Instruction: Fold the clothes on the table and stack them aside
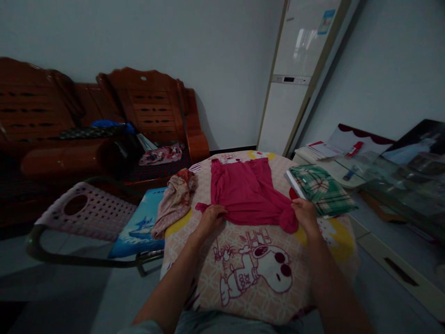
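Note:
A deep pink shirt (243,190) lies spread over the cloth-covered table, its near edge bunched into folds. At its near left corner, my left hand (210,220) is closed on the fabric, thumb and fingers together. My right hand (305,214) pinches the shirt's near right part, where a bunched end of cloth hangs below the fingers. Close to the right hand lies a folded green plaid garment (321,188), with a white edge under its left side. Left of the shirt, a crumpled patterned cloth (177,197) drapes over the table's edge.
The tablecloth (239,297) bears a cartoon dog. To the left stands a woven chair (86,211) with a blue cushion (141,225). Wooden seats (149,106) line the wall. A tall white cabinet unit (288,93) fills the corner; a glass-topped stand (389,181) is at right.

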Action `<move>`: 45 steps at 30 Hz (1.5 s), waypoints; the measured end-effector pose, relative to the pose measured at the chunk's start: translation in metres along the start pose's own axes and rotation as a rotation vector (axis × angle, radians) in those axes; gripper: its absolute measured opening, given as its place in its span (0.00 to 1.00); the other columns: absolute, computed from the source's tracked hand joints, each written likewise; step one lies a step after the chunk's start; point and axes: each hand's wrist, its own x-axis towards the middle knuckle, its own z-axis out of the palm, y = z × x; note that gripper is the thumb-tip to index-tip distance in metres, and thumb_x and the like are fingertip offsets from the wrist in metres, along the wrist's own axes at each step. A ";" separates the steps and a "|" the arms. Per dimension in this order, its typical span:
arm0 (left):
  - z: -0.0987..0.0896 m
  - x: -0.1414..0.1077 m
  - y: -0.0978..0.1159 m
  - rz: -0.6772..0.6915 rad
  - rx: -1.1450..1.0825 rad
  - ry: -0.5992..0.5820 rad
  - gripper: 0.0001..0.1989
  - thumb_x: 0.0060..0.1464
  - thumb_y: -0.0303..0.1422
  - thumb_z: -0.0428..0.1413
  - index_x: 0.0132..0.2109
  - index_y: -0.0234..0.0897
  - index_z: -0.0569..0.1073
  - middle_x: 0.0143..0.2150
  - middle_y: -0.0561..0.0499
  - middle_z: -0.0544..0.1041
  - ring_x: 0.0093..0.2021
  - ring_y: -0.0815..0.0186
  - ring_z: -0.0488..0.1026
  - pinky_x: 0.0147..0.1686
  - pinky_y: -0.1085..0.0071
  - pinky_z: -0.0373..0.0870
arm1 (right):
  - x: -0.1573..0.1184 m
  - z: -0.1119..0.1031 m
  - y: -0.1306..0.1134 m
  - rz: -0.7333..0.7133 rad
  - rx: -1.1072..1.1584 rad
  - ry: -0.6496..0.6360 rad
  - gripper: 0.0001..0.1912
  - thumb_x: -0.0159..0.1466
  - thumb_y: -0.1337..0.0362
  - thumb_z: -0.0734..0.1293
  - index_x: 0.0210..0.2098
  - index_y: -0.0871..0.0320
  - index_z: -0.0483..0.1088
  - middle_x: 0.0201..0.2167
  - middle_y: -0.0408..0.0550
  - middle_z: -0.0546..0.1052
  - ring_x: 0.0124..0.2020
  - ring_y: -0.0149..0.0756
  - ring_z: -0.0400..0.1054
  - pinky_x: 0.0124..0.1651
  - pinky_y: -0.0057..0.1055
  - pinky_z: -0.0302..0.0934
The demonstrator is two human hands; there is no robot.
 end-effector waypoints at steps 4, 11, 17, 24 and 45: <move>-0.002 0.001 0.002 -0.002 -0.028 -0.012 0.18 0.44 0.18 0.56 0.42 0.37 0.80 0.44 0.46 0.81 0.48 0.60 0.76 0.54 0.63 0.70 | 0.017 -0.028 0.009 0.088 -0.082 0.313 0.17 0.53 0.65 0.60 0.37 0.65 0.76 0.31 0.58 0.79 0.34 0.46 0.73 0.41 0.39 0.65; -0.001 0.003 0.006 -0.022 -0.065 -0.028 0.11 0.48 0.24 0.59 0.40 0.36 0.80 0.43 0.45 0.81 0.46 0.60 0.77 0.52 0.64 0.70 | -0.029 -0.007 -0.027 -0.403 -0.094 -0.066 0.13 0.59 0.67 0.61 0.38 0.58 0.76 0.38 0.54 0.80 0.40 0.42 0.73 0.47 0.37 0.65; -0.006 0.001 0.008 -0.045 -0.119 -0.016 0.12 0.52 0.25 0.55 0.41 0.36 0.80 0.44 0.46 0.81 0.47 0.61 0.77 0.53 0.66 0.70 | -0.068 0.032 -0.016 -0.573 -0.184 -0.343 0.19 0.55 0.75 0.63 0.45 0.59 0.75 0.47 0.56 0.76 0.50 0.43 0.69 0.55 0.40 0.62; -0.006 0.003 0.015 -0.125 -0.082 0.053 0.14 0.48 0.22 0.53 0.38 0.36 0.81 0.48 0.46 0.80 0.50 0.60 0.76 0.54 0.64 0.69 | -0.060 0.035 -0.023 -0.566 -0.178 -0.293 0.13 0.56 0.76 0.61 0.33 0.59 0.75 0.35 0.52 0.76 0.40 0.40 0.70 0.47 0.35 0.64; -0.047 -0.048 0.069 0.007 -0.141 -0.590 0.06 0.49 0.28 0.58 0.27 0.40 0.79 0.22 0.55 0.77 0.21 0.70 0.69 0.25 0.75 0.58 | -0.088 -0.037 -0.043 -0.264 -0.073 -0.935 0.11 0.56 0.63 0.65 0.21 0.58 0.74 0.18 0.45 0.75 0.21 0.33 0.67 0.25 0.27 0.56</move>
